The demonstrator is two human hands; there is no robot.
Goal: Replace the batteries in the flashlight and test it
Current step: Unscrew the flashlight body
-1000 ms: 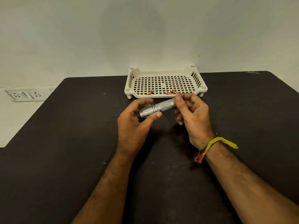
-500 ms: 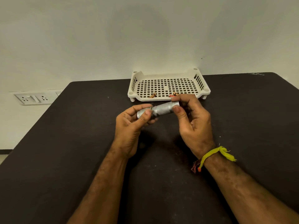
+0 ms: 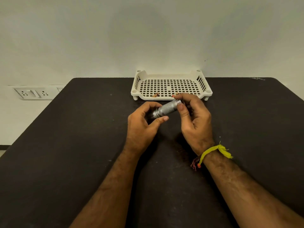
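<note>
My fingers are wrapped around a small silver flashlight (image 3: 166,109), both hands sharing it above the dark table (image 3: 82,145). My left hand (image 3: 144,125) curls loosely about the wider end, thumb underneath and fingertips over the top, so it cradles more than it squeezes. My right hand (image 3: 194,117) pinches the narrower end, thumb pressed on the near side of the ridged barrel and the other fingers folded around the cap there. The flashlight lies nearly level, tilted up a little toward my right hand, and sits just in front of the white plastic tray (image 3: 171,97) at the back edge of the table. In the tray I see one small copper-coloured battery (image 3: 155,95) near the front rim and another battery (image 3: 174,94) beside it, partly hidden behind my right fingers; I cannot tell whether these are the spent ones or the fresh ones. I judge I am working on the end cap, twisting it, though I cannot tell from here whether it is coming off or going on, since no gap shows at the joint. The next move calls for a firm hold from my left hand on the body while my right turns the cap squarely, so the thread does not cross and nothing slides out onto the table.
</note>
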